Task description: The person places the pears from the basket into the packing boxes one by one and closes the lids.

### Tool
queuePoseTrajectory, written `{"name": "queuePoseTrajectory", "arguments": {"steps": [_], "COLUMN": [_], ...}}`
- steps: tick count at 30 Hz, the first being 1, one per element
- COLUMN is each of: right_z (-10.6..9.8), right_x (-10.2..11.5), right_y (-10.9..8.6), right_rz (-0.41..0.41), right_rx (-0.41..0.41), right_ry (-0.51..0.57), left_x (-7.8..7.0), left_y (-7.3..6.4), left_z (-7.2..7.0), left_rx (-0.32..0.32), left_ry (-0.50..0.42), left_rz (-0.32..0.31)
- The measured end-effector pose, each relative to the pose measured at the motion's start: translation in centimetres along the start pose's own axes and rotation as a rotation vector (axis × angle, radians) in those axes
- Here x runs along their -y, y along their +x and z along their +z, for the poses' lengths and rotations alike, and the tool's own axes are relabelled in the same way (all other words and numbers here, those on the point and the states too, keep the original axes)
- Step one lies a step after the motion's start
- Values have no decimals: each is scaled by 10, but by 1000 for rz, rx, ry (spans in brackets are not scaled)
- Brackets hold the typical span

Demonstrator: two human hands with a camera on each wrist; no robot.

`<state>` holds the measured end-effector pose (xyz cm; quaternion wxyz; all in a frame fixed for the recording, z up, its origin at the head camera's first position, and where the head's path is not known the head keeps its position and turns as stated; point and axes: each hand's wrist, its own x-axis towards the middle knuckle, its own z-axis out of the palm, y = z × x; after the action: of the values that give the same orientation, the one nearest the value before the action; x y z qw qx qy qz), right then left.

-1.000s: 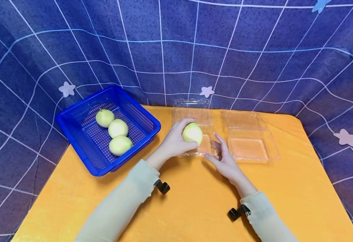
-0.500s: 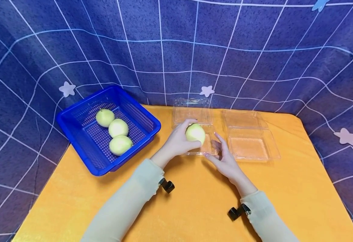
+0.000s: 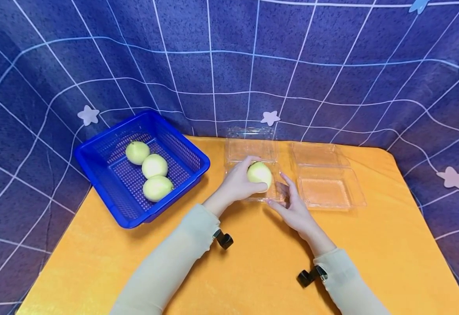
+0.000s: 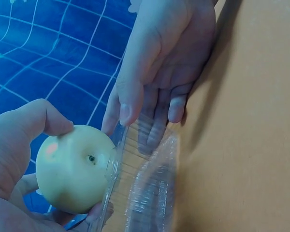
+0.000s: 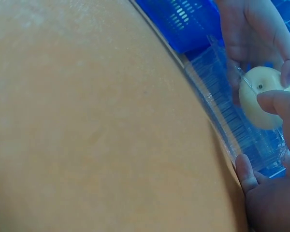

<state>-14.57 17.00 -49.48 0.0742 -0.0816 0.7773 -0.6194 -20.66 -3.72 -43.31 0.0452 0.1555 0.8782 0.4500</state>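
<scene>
step: boxing up, I reckon | left hand (image 3: pixel 235 181) gripping pale fruit (image 3: pixel 261 176) over clear box (image 3: pixel 251 149); right hand (image 3: pixel 295 212) loosely spread at its edge | next: wants gentle lowering — then letting go

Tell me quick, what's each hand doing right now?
Left hand: holding a pale green fruit.
Right hand: open, fingers at the side of the clear plastic box, no fruit in it.
</scene>
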Motion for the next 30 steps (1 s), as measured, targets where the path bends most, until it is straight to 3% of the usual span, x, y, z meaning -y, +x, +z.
{"name": "queuePoseTrajectory", "arguments": {"steps": [15, 22, 30], "right_z": [-2, -2, -2], "right_x": [-6, -5, -3], "right_y": [2, 1, 1], "right_rz": [3, 19, 18], "right_rx": [0, 15, 16], "right_ry": [-12, -1, 8], "left_x": [-1, 1, 1], "left_y": [3, 4, 6], "left_z": [11, 16, 18], "left_rx": [46, 56, 86], "left_ry": [-19, 41, 48], "left_rz": [-73, -86, -114]}}
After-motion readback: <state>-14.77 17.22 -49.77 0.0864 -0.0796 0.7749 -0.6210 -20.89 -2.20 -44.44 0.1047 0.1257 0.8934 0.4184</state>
